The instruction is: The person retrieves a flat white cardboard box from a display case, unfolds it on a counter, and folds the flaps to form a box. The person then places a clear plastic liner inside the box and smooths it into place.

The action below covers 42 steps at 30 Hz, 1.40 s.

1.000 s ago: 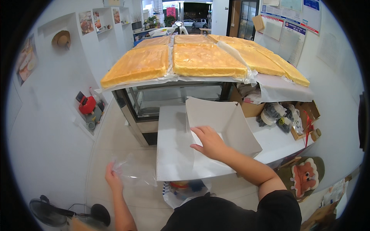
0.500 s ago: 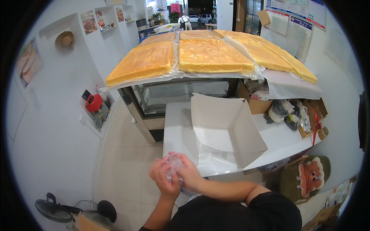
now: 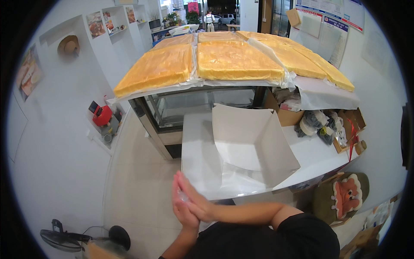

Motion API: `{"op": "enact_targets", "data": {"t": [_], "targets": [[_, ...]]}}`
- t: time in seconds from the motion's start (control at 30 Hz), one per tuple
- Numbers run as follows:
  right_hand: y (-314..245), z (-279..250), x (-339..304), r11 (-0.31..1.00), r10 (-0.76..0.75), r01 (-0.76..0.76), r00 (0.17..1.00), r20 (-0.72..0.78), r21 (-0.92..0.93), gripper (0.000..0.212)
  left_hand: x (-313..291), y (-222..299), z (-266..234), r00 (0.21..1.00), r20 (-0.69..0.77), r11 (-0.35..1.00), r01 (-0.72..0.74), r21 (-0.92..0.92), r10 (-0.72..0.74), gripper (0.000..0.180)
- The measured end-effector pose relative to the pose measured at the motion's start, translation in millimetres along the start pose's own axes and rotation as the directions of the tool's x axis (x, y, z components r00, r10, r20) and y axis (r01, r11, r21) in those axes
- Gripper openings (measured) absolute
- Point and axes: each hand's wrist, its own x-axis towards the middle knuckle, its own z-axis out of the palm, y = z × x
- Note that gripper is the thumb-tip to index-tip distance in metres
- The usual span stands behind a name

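My two hands are pressed palm to palm in front of the table's near left edge, fingers straight and pointing away from me. Between the palms of my left hand (image 3: pixel 184 216) and my right hand (image 3: pixel 197 202) is a wad of clear crumpled plastic (image 3: pixel 183 197), with only a small part showing. Just beyond and to the right stands a white cardboard box (image 3: pixel 241 149) with raised walls, its near flap lying low on the white table (image 3: pixel 198 151). Neither hand touches the box.
Large yellow cake slabs (image 3: pixel 237 60) under film cover the glass display case (image 3: pixel 198 105). Wrapped goods (image 3: pixel 317 123) and a small open carton (image 3: pixel 343 144) lie at the table's right. A chair with a cushion (image 3: pixel 347 196) stands right, a fan (image 3: pixel 60 239) lower left. Someone (image 3: pixel 209 20) stands far back.
My hands have gone from crumpling the clear plastic with curled fingers to pressing it flat between straight palms, hiding most of it. They shifted slightly left. The distant person has turned or moved a little.
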Motion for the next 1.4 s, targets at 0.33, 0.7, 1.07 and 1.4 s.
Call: {"op": "enact_targets", "data": {"t": [0.33,0.7,1.07,1.4], "targets": [[32.7,-10.6,13.9,0.978,0.034,-0.046,0.997,0.063,0.204,0.065,-12.9,-7.9,5.4,0.991,0.123,0.998,0.049,-0.039,-0.044,0.052],[37.4,-19.1,-24.2,0.189,0.651,-0.596,0.671,0.355,0.78,0.075,-16.3,-27.0,-36.6,0.859,0.468,0.667,-0.474,0.575,0.207,0.039],[-39.7,-135.3,-79.0,0.732,0.569,-0.665,0.718,0.401,0.151,0.071,-138.9,-151.7,-125.0,0.609,-0.142,0.508,0.75,0.423,-0.781,0.048],[-112.7,-175.9,-74.6,0.931,0.349,-0.35,0.937,-0.029,-0.108,0.051,-120.1,-237.5,-80.4,0.215,0.337,0.381,0.728,0.57,-0.916,0.084]]}}
